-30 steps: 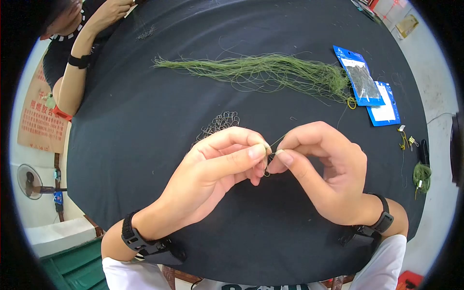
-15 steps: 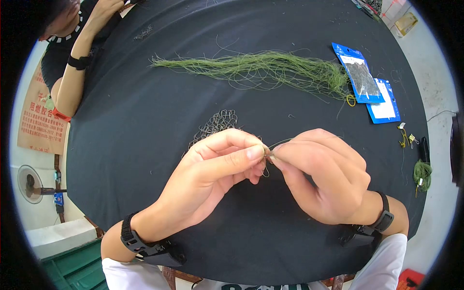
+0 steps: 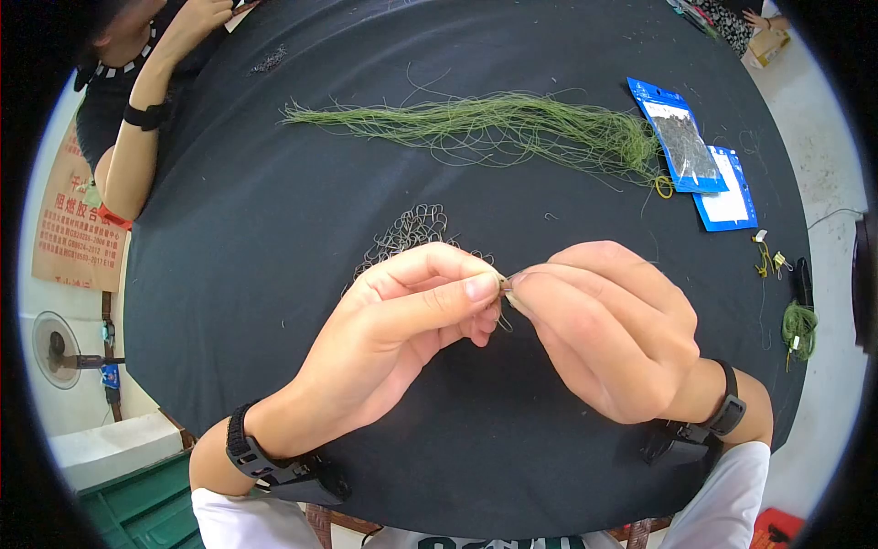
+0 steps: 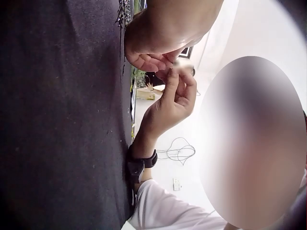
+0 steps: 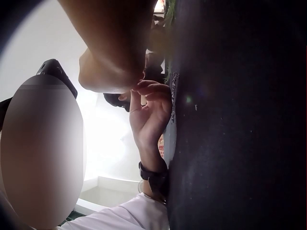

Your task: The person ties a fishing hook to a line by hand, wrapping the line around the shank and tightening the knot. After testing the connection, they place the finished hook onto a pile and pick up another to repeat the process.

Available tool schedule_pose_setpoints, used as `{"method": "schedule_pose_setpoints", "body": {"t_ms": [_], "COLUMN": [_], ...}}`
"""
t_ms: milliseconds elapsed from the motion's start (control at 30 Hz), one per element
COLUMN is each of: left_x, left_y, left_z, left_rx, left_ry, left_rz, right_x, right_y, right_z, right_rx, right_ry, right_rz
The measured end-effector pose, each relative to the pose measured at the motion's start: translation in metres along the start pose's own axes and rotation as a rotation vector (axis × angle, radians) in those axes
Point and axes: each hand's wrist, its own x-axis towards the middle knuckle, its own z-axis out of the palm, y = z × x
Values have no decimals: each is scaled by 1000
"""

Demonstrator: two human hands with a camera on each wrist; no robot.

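Both hands meet just below the middle of the head view, fingertip to fingertip above the black tabletop [image 3: 229, 274]. The left hand [image 3: 402, 339] comes in from 7 o'clock with its thumb and forefinger pressed together on a small hook [image 3: 504, 285]. The right hand [image 3: 613, 329] comes in from 4 o'clock, its fingers curled over, and pinches the same piece from the other side. The hook is held in the air between the two thumbs, clear of the cloth.

Only a short pale length of it shows. That length lies roughly along the 9-to-3 line, bridging the narrow gap between the hands. Which way its barb faces cannot be told, since the fingertips cover the ends. A fine strand [image 3: 506, 320] leaves the pinch and curves down toward 6 o'clock, hanging free under the left fingers. Both wrist views confirm the fingers bunched tip to tip, but the hook is too small to make out there.

At 11 o'clock from the hands, near them, lies a heap of wire hooks [image 3: 412, 231]. Farther out at 12 o'clock a long bundle of green line [image 3: 485, 130] stretches across the cloth, its long axis running 9 to 3. Its right end touches a yellow rubber band [image 3: 663, 190]. Two blue packets [image 3: 681, 142] lie at 2 o'clock. A small coil of green line [image 3: 798, 329] sits at 3 o'clock by the table's edge. Another person's forearm [image 3: 137, 151] rests at 10 o'clock.
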Motion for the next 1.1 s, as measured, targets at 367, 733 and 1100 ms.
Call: {"method": "schedule_pose_setpoints", "body": {"t_ms": [367,733,1100], "left_x": [-1,-2,-2], "left_y": [4,4,5], "left_z": [-2,0,0], "left_rx": [28,10,14], "left_ry": [1,-12,-2], "left_rz": [-10,-26,-34], "right_x": [1,0,0], "right_y": [-1,3,4], "right_z": [0,0,2], "right_rx": [63,68,65], "right_ry": [5,5,28], "right_rz": [68,43,20]}}
